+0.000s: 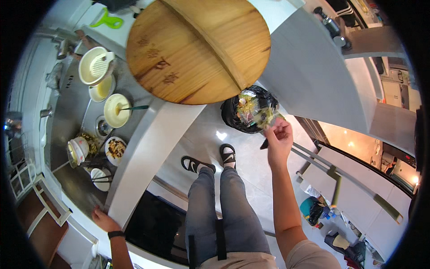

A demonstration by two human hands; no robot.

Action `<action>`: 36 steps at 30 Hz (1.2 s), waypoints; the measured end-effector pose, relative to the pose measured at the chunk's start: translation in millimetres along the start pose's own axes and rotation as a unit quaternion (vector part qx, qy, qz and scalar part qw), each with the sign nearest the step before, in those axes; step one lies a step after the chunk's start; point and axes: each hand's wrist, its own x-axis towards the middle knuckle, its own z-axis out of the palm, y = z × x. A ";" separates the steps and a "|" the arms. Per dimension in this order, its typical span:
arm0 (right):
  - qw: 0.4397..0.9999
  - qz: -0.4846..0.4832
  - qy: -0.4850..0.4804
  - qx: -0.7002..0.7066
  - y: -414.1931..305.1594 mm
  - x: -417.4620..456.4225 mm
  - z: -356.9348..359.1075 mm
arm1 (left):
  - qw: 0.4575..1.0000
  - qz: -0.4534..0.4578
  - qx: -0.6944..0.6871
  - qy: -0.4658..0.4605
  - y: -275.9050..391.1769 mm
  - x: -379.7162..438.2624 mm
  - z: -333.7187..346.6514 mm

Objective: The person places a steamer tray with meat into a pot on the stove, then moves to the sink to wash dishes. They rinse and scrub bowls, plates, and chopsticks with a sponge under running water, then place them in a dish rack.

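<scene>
Over a bin lined with a black plastic bag [227,116], my right hand [281,137] pinches a clump of food scraps [264,117] that looks like wilted vegetable matter. Inside the bag lies mixed food waste [247,107] with bits of plastic. My left hand [104,220], with a dark band at the wrist, rests at the near corner of the stainless steel sink [72,188] and holds nothing visible. The sink holds a white bowl with a dark-handled utensil [116,114], a plate of dark food scraps [115,151], and a bowl with chopsticks across it [100,180].
A large round wooden lid [201,50] covers part of the counter and overhangs the bin. A white colander [95,65] sits at the sink's far end. On the counter is a green peeler [108,21]. Long grey-green poles [336,173] extend at right, beside a white cabinet [369,195].
</scene>
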 end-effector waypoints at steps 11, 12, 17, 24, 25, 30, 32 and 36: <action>0.722 -0.178 -0.127 -0.656 305.5 140.2 -102.0 | 0.998 0.003 0.067 -0.019 7.0 13.7 -18.5; 0.739 -0.225 -0.112 -0.624 297.8 144.4 -100.6 | 0.998 -0.010 0.058 -0.010 3.0 13.2 -20.2; 0.689 -0.118 -0.159 -0.697 300.8 149.2 -119.1 | 0.999 -0.028 0.029 -0.013 8.7 13.5 -13.5; 0.807 -0.137 -0.093 -0.567 262.8 136.0 -117.0 | 0.999 -0.023 0.028 0.010 16.5 2.9 -1.5; 0.842 -0.084 -0.053 -0.530 260.6 136.3 -126.0 | 0.999 -0.013 0.039 0.003 22.8 2.1 4.6; 0.983 0.176 0.041 0.036 173.1 84.7 -93.9 | 0.998 -0.009 0.069 -0.001 13.2 1.5 -0.5; 0.972 0.202 0.021 0.115 124.5 57.2 -73.5 | 0.999 0.005 0.051 -0.014 -9.6 7.3 -7.1; 0.950 0.229 -0.053 0.207 16.4 -2.1 -21.9 | 0.995 0.021 0.099 -0.001 -1.2 3.1 0.7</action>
